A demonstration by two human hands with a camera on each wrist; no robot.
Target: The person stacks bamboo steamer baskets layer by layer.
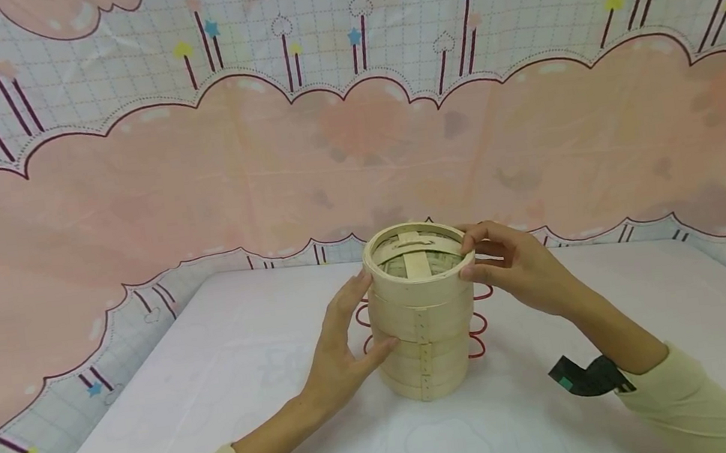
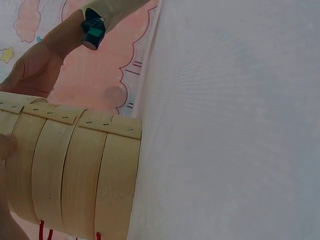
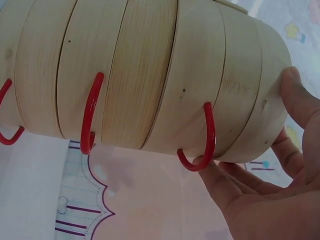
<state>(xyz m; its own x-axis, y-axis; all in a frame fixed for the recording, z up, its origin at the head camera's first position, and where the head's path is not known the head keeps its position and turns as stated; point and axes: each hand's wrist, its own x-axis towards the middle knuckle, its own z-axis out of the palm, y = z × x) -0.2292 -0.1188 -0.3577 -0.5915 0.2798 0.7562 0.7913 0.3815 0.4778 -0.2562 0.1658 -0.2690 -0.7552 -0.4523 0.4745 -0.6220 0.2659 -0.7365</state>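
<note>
A round stacked bamboo steamer (image 1: 426, 355) stands upright on the white table, with red loops (image 1: 480, 323) on its sides. Its lid (image 1: 419, 269) is on top, woven, crossed by a flat strap and a raised bamboo handle (image 1: 413, 246). At the steamer's left side is my left hand (image 1: 342, 335), fingers extended up to the rim and thumb lying on the front wall. My right hand (image 1: 521, 267) pinches the lid's right rim, thumb in front and index finger over the top edge. In the right wrist view, other fingers (image 3: 215, 182) reach under the wall beside a red loop.
The white table (image 1: 226, 334) extends on both sides of the steamer. Behind it hangs a patterned cloth (image 1: 275, 177) with pink cloud shapes. Dark wrist devices (image 1: 588, 376) sit at the cuffs of both light sleeves.
</note>
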